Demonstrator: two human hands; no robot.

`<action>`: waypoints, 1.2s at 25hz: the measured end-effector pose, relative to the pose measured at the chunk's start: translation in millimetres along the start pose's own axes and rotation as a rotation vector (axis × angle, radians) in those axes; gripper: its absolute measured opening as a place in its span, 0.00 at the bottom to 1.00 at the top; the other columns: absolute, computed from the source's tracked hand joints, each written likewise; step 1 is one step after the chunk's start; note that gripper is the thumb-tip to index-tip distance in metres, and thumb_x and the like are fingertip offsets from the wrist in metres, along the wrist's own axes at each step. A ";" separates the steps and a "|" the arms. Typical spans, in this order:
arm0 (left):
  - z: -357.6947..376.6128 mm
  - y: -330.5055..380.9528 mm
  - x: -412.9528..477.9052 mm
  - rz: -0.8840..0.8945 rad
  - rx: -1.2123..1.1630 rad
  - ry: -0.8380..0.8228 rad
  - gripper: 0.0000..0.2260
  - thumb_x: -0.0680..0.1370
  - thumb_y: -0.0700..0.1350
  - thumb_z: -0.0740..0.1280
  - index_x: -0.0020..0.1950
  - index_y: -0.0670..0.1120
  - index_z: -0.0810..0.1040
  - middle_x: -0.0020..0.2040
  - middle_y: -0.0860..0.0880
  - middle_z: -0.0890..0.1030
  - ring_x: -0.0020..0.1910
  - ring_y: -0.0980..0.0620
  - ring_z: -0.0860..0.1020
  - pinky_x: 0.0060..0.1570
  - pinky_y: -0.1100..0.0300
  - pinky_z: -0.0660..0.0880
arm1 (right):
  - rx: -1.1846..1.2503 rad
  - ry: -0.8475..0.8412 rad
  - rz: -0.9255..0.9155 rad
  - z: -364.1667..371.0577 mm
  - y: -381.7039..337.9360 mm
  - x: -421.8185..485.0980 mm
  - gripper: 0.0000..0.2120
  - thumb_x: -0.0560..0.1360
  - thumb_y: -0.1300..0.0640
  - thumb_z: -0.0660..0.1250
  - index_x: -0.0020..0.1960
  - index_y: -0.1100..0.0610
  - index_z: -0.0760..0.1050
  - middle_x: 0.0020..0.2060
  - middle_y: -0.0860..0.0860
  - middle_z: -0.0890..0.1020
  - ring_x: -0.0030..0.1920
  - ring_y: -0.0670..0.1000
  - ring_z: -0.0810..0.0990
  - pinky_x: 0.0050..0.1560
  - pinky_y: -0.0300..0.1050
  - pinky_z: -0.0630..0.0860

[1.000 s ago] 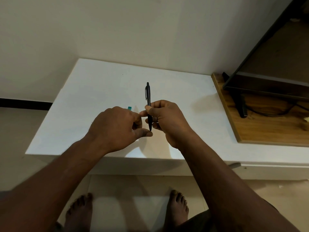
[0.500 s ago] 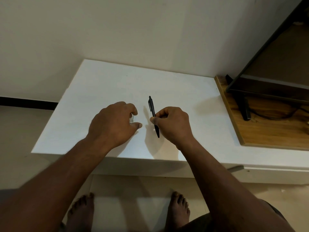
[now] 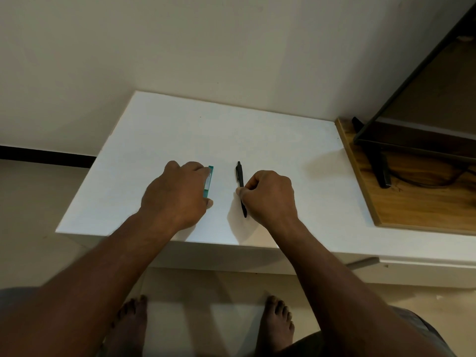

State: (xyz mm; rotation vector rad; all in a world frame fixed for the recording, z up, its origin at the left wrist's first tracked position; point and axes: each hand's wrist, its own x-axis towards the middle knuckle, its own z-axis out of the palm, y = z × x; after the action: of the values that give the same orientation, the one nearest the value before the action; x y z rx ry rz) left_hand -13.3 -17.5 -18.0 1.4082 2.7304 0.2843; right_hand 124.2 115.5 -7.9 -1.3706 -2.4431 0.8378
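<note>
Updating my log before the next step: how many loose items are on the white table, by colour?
Black: 1, the black pen, pinched by the right hand.
Teal: 1, the teal pack, held by the left hand.
Total: 2 on the white table.

black pen: slim, clip end far | teal packet: narrow, parallel, left of pen
</note>
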 end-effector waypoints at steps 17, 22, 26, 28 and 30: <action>-3.4 9.5 -4.3 0.029 0.046 -0.032 0.31 0.77 0.60 0.70 0.77 0.51 0.69 0.69 0.53 0.74 0.66 0.46 0.71 0.53 0.50 0.78 | -0.015 0.033 -0.010 1.9 1.7 1.0 0.09 0.75 0.50 0.75 0.41 0.54 0.81 0.35 0.47 0.81 0.36 0.46 0.77 0.31 0.37 0.66; -2.6 12.5 -5.2 0.053 0.049 -0.032 0.29 0.77 0.60 0.70 0.74 0.49 0.72 0.64 0.51 0.75 0.61 0.47 0.72 0.50 0.53 0.78 | -0.025 0.023 -0.014 2.7 0.5 -0.1 0.09 0.75 0.49 0.75 0.42 0.54 0.81 0.35 0.48 0.82 0.37 0.47 0.78 0.31 0.37 0.67; 0.1 18.9 -7.3 0.081 0.062 -0.026 0.29 0.76 0.61 0.70 0.73 0.48 0.73 0.64 0.50 0.75 0.61 0.48 0.73 0.49 0.54 0.77 | -0.024 0.019 -0.019 3.4 -0.1 -0.6 0.10 0.75 0.49 0.75 0.40 0.53 0.79 0.34 0.47 0.80 0.34 0.45 0.76 0.31 0.36 0.66; 0.1 19.9 -7.9 0.081 0.065 -0.023 0.29 0.76 0.61 0.70 0.73 0.48 0.73 0.64 0.50 0.75 0.61 0.49 0.73 0.49 0.54 0.78 | -0.022 0.024 -0.021 3.2 0.2 -0.4 0.10 0.76 0.49 0.75 0.40 0.53 0.80 0.33 0.46 0.80 0.33 0.44 0.76 0.31 0.36 0.66; -0.1 19.1 -7.8 0.084 0.067 -0.021 0.29 0.76 0.62 0.70 0.73 0.48 0.73 0.64 0.50 0.75 0.61 0.48 0.73 0.49 0.53 0.78 | -0.023 0.028 -0.022 3.3 0.4 -0.5 0.10 0.76 0.49 0.75 0.41 0.53 0.80 0.33 0.46 0.80 0.33 0.44 0.76 0.31 0.35 0.66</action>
State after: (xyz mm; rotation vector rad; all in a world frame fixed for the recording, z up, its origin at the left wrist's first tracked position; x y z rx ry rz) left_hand 6.6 -13.0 -14.6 1.5357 2.6924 0.1821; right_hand 123.3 114.0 -10.8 -1.3511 -2.4492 0.7825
